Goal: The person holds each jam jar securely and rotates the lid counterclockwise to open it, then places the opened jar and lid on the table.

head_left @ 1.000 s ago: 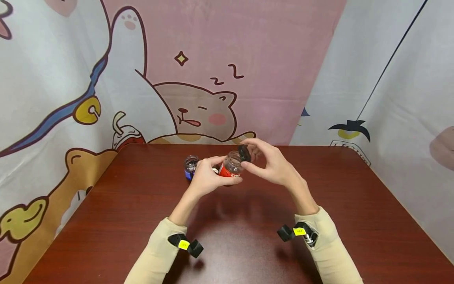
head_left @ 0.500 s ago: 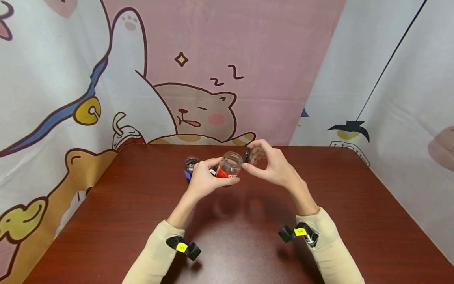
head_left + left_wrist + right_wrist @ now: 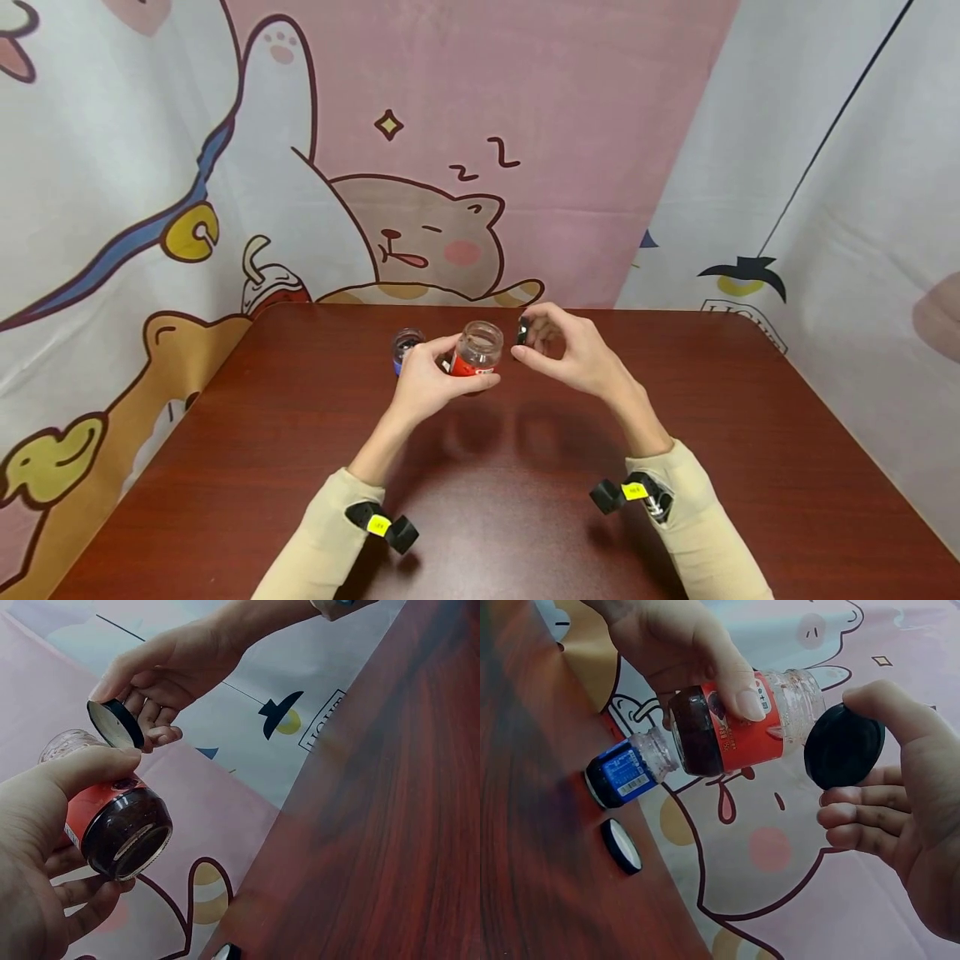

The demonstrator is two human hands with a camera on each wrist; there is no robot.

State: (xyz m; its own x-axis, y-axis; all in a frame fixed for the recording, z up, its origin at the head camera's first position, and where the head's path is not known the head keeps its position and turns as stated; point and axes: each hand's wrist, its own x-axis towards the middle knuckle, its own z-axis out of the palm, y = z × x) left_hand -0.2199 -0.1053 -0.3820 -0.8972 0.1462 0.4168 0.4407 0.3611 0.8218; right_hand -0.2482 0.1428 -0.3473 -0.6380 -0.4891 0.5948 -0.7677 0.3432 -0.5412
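Observation:
My left hand (image 3: pixel 429 382) grips a small glass jar with a red label (image 3: pixel 476 352) (image 3: pixel 112 817) (image 3: pixel 739 731), lifted above the table with its mouth uncovered. Just to the right of the jar's mouth, my right hand (image 3: pixel 570 354) pinches the jar's black lid (image 3: pixel 521 332) (image 3: pixel 116 724) (image 3: pixel 844 746) between thumb and fingers, held on edge and apart from the jar. A second small jar with a blue label (image 3: pixel 405 348) (image 3: pixel 626 771) stands on the table behind my left hand, and its own black lid (image 3: pixel 621 845) lies beside it.
The dark red wooden table (image 3: pixel 487 467) is backed by a cartoon-printed cloth wall (image 3: pixel 420 167) on the far and both lateral sides. Black wrist-camera mounts (image 3: pixel 626 493) sit on both beige sleeves.
The right hand has drawn the black lid a little away from the jar's mouth and turned it on edge. The jar has tipped more upright in the left hand.

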